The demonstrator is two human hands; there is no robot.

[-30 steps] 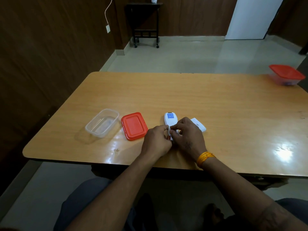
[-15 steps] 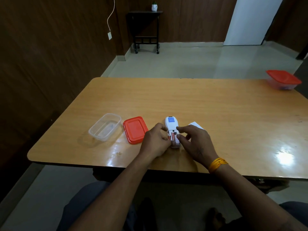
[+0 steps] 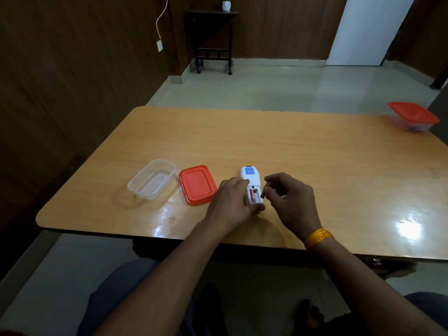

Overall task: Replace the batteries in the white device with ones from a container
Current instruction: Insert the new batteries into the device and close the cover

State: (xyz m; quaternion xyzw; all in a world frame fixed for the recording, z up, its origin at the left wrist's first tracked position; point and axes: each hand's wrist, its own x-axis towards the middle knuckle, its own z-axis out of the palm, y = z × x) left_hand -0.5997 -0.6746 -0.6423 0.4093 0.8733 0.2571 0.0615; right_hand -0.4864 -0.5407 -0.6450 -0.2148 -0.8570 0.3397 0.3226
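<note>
The white device [image 3: 251, 174] lies back-up near the table's front edge, its battery bay open at the near end. One red battery [image 3: 252, 196] sits in the bay's left slot. My left hand [image 3: 230, 202] grips the device from the left side and near end. My right hand [image 3: 289, 200] hovers just right of the bay, its thumb and fingers pinching a small dark battery [image 3: 264, 191]. An open clear container [image 3: 135, 187] stands to the left, with its red lid [image 3: 197, 184] flat beside it. A sliver of the white battery cover [image 3: 283, 196] shows behind my right hand.
A second container with a red lid [image 3: 413, 115] on it stands at the far right corner of the wooden table [image 3: 291, 146]. My knees are under the front edge. A dark side table [image 3: 212, 32] stands by the far wall.
My right hand has lifted off the battery bay to the right, pinching a battery. The bay's right slot now looks empty. My left hand stays on the device.
</note>
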